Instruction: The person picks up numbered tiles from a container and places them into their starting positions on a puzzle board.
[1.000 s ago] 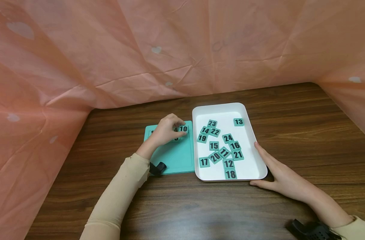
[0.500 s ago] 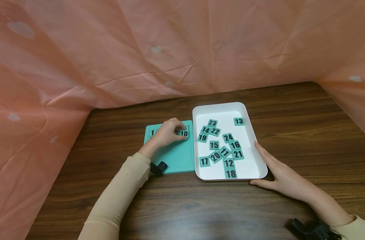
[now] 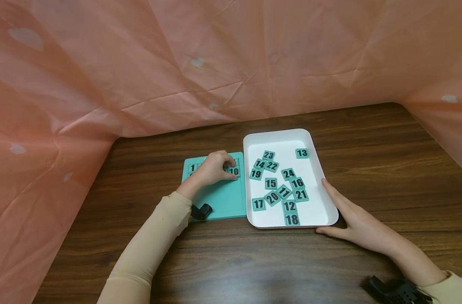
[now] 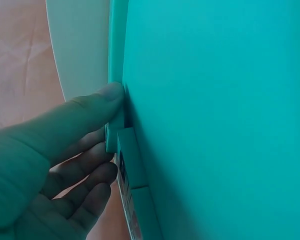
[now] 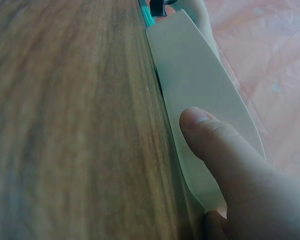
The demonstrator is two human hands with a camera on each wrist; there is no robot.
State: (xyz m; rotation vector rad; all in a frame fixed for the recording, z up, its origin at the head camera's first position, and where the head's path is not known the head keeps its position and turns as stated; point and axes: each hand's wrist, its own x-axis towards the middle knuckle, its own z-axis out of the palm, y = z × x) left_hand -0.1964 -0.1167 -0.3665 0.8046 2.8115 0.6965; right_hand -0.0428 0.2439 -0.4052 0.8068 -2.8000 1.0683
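My left hand [image 3: 212, 169] is over a turquoise board [image 3: 223, 200], pinching a number tile marked 10 [image 3: 234, 171] between thumb and fingers at the board's right side. A tile marked 1 [image 3: 193, 168] sits at the board's upper left; the hand hides most of the other tiles there. In the left wrist view, the thumb [image 4: 92, 107] touches the tile by the raised rim. A white tray [image 3: 316, 169] stands against the board's right side. My right hand [image 3: 354, 219] rests against its near right corner with straight fingers, the thumb [image 5: 210, 130] pressing the front wall.
Inside the tray lie several loose number tiles, among them 13 [image 3: 301, 153], 15 [image 3: 271, 183], 17 [image 3: 258, 204] and 18 [image 3: 292, 219]. Brown wood-grain table [image 3: 231, 261] surrounds both. A pink cloth [image 3: 231, 67] hangs behind and at the sides.
My left hand has brought tile 10 slightly nearer to me, from the board's upper right down into the second row's right end. The right hand and tray have stayed put.
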